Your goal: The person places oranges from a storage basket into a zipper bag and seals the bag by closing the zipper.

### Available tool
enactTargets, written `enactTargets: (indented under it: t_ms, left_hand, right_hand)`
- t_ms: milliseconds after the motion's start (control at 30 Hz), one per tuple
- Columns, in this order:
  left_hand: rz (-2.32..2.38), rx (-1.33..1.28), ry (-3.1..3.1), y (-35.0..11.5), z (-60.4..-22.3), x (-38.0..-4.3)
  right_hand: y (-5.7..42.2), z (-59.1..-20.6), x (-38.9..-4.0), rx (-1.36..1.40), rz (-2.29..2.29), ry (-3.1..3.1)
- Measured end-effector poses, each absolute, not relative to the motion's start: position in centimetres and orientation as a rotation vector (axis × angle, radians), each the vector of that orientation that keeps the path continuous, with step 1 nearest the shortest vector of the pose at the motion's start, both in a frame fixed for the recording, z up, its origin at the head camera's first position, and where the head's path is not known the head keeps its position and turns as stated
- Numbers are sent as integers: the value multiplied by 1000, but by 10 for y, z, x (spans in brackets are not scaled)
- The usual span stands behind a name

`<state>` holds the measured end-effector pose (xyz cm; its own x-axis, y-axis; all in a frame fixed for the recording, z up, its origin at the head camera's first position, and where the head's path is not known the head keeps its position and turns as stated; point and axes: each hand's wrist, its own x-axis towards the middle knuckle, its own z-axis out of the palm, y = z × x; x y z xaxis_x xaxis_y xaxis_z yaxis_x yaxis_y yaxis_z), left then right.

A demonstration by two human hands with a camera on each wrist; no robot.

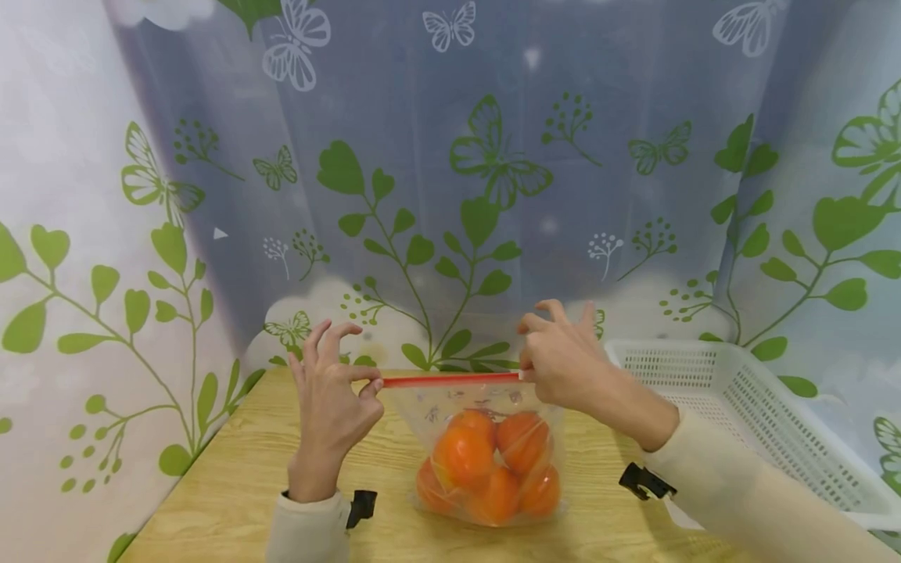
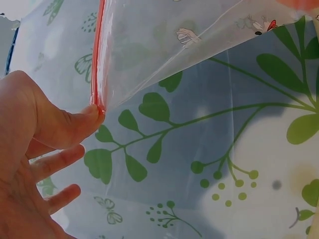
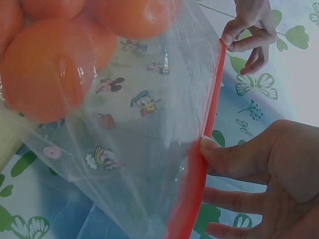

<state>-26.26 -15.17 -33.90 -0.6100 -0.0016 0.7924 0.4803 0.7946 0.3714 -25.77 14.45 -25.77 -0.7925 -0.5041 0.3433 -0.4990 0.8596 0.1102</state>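
A clear zip bag with a red zip strip stands on the table, holding several round orange fruits. Small cartoon prints show on its film in the right wrist view. My left hand pinches the strip's left end between thumb and index finger, its other fingers spread. Toward the strip's right end, my right hand pinches it with the thumb in front, as the right wrist view shows. Between the two hands the strip is stretched nearly straight and level. Whether the zip is sealed along its length I cannot tell.
A white plastic basket with slotted walls stands at the right, partly behind my right forearm. Beneath the bag is a wood-grain table. A curtain printed with leaves and butterflies rises at the back and sides.
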Motion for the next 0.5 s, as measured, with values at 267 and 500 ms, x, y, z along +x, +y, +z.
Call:
enactTargets:
  t_ms: [267,500]
  left_hand:
    - [-725,-356,-2130,-153,-339,-263]
    - [-741,-350,-2135,-154,-341,-265]
  right_hand:
    - [159,-256,-255,735,-12,-2675]
    - [168,-253,-254,711,-24,-2694]
